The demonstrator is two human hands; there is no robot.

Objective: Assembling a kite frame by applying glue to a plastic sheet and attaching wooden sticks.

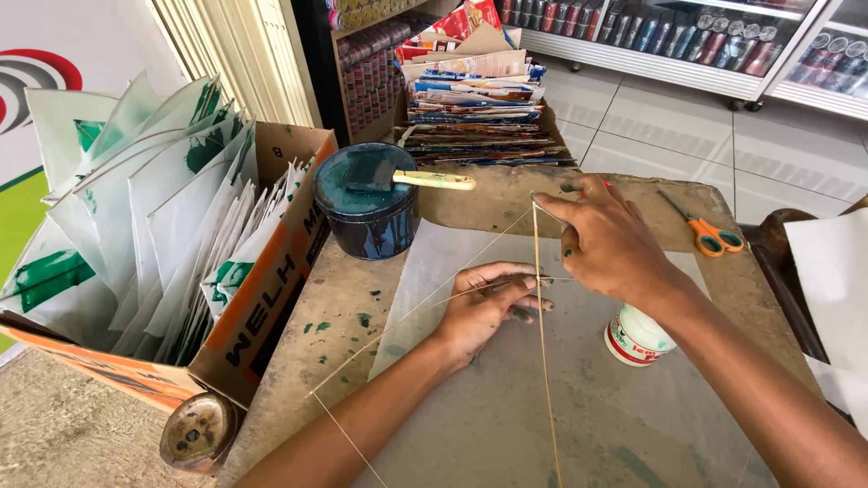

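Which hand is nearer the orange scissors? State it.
Right. The right hand pinches a thin stick just left of the orange scissors; the left hand lies farther left, flat on the paper.

A single head-worn camera looks steeply down and forward from just above the person's own forearms, close to the surface [344, 316] that fills the lower middle of the frame. It faces away from the person's body towards a tiled floor [687, 126] and shelving at the top edge. The cardboard box [271, 298] at the left is cut by the frame edge.
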